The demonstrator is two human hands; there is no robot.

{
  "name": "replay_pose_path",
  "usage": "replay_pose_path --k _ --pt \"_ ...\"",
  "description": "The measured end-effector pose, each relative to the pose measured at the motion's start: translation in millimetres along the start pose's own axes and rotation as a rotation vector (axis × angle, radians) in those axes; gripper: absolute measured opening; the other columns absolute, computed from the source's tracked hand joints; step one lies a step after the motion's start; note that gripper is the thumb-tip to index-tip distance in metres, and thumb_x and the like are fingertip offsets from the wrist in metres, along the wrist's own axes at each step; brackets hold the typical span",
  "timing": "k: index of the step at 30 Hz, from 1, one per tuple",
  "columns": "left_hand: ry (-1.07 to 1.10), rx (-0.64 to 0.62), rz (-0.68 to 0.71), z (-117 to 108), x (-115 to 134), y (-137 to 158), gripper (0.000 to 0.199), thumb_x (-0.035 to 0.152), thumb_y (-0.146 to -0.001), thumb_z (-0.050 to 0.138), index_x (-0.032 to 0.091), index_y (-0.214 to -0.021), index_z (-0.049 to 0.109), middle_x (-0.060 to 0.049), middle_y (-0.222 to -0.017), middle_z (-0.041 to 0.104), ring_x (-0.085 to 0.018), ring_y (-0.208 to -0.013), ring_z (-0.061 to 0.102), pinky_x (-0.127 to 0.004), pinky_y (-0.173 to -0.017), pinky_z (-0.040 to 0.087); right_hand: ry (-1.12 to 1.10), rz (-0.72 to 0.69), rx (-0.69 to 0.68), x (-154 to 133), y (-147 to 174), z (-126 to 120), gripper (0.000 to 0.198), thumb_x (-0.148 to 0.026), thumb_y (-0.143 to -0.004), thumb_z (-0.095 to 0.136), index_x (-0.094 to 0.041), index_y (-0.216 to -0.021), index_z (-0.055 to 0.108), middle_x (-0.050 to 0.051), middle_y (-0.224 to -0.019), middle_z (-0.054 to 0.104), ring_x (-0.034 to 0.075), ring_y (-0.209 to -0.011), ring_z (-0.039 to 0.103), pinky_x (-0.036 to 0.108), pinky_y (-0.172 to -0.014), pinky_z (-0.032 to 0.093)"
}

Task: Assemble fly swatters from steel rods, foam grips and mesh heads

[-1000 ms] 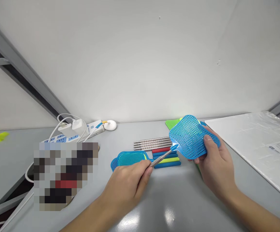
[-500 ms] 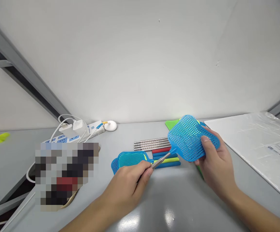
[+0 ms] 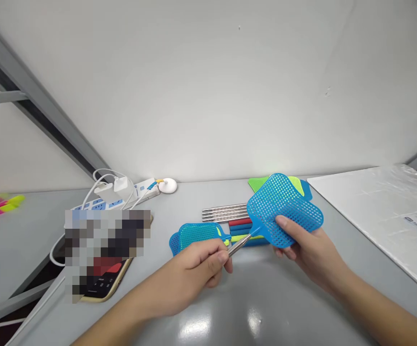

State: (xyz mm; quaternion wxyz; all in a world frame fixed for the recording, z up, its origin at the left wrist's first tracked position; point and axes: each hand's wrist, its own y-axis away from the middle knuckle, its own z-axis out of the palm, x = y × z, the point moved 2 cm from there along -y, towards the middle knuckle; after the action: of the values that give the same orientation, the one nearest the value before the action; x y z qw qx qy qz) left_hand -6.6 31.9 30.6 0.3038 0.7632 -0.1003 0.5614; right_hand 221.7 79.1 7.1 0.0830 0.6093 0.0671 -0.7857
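Observation:
My left hand [image 3: 203, 264] is closed around the metal rod [image 3: 238, 246] of a blue fly swatter, thumb and fingers pinching it near the head. My right hand [image 3: 307, 247] grips the swatter's perforated blue head [image 3: 275, 206] at its lower right, thumb on top and fingers behind. The rod meets the neck of the head, which is held tilted above the table. Behind it lie several silver metal rods [image 3: 223, 212] and red, blue and yellow-green handle tubes [image 3: 240, 222]. Teal and blue swatter heads [image 3: 198, 234] rest just beyond my left hand.
Green and blue swatter heads [image 3: 256, 183] lie by the wall, partly hidden. At left are a phone [image 3: 116, 278], partly blurred out, and a power strip [image 3: 98, 205] with chargers and cables. A white wrapped panel [image 3: 374, 211] covers the right side.
My right hand has shifted left and inward on the blue head, its thumb moving toward the lower middle. The head has turned slightly. My left hand still grips the rod, its fingers curled more underneath.

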Motion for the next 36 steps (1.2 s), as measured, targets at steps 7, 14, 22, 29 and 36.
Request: replay_pose_path --k 7,14,22,29,36 --pt "-0.035 -0.02 -0.008 7 3 3 0.042 0.055 -0.099 0.03 0.021 -0.09 0.053 0.007 -0.061 0.035 -0.009 -0.053 0.029 -0.023 -0.048 0.025 0.112 0.007 -0.136 10 5 12 0.041 -0.042 -0.09 0.06 -0.022 -0.057 0.045 -0.006 -0.046 0.043 0.011 -0.045 0.043 0.028 -0.05 0.043" --pt "-0.039 -0.003 0.071 13 8 3 0.04 0.052 -0.1 0.032 0.02 -0.078 0.044 0.006 -0.064 0.038 -0.009 -0.058 0.033 -0.023 -0.054 0.03 0.063 0.014 -0.128 9 11 16 0.042 -0.041 -0.09 0.06 -0.022 -0.058 0.041 -0.007 -0.047 0.036 0.01 -0.045 0.037 0.027 -0.049 0.039" --pt "-0.057 -0.001 0.051 20 8 4 0.042 0.055 -0.099 0.029 0.021 -0.085 0.051 0.007 -0.06 0.038 -0.009 -0.053 0.032 -0.021 -0.048 0.028 0.229 -0.06 -0.151 7 15 27 0.044 -0.045 -0.093 0.056 -0.021 -0.057 0.046 -0.004 -0.053 0.047 0.011 -0.053 0.047 0.027 -0.058 0.041" --pt "-0.4 0.158 0.22 29 21 5 0.037 0.042 -0.102 0.027 0.024 -0.094 0.058 0.002 -0.08 0.059 -0.013 -0.068 0.051 -0.025 -0.063 0.039 0.224 -0.064 -0.266 -4 23 41 0.038 -0.046 -0.091 0.056 -0.022 -0.063 0.058 -0.002 -0.055 0.059 0.014 -0.058 0.059 0.03 -0.068 0.05" --pt "-0.778 0.33 0.199 47 39 21 0.032 0.036 -0.102 0.031 0.027 -0.086 0.057 0.005 -0.079 0.067 -0.017 -0.067 0.06 -0.027 -0.056 0.028 0.148 -0.076 -0.092 -4 52 50 0.033 -0.046 -0.087 0.062 -0.02 -0.067 0.065 0.001 -0.06 0.065 0.016 -0.061 0.063 0.03 -0.067 0.054"
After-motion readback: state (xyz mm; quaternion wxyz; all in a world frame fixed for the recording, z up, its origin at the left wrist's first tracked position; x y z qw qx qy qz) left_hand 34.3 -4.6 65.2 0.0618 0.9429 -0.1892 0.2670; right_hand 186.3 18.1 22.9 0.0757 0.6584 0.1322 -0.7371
